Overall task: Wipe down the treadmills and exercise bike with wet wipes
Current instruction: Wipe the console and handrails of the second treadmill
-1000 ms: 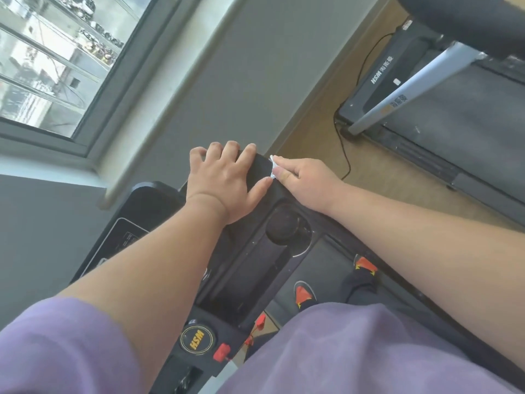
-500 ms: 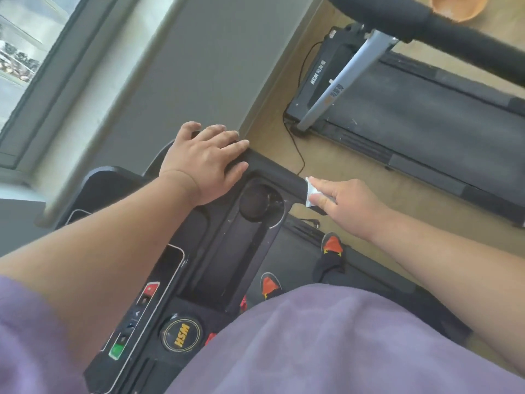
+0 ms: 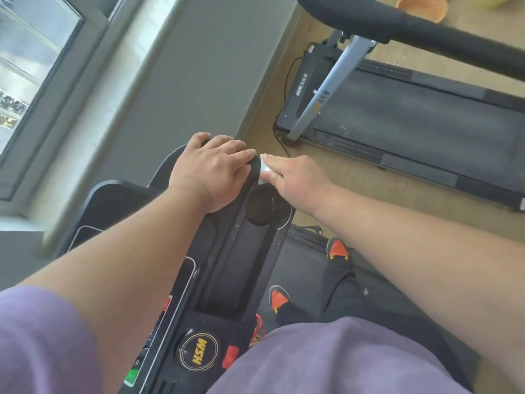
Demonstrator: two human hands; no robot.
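Right hand [image 3: 295, 177] back beside left hand [image 3: 211, 173], apparently pinching wipe [image 3: 264, 172].

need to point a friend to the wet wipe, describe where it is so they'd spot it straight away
Start at the black treadmill console under both arms and follow it to its far end, past the round cup holder. There the right hand pinches the wet wipe: a small white folded scrap, the only pale thing against black plastic.

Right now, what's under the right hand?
The right hand pinches a folded white wet wipe against the black treadmill console, beside the left hand. Only the wipe's edge shows; the rest, and the console surface beneath, is covered by the fingers.
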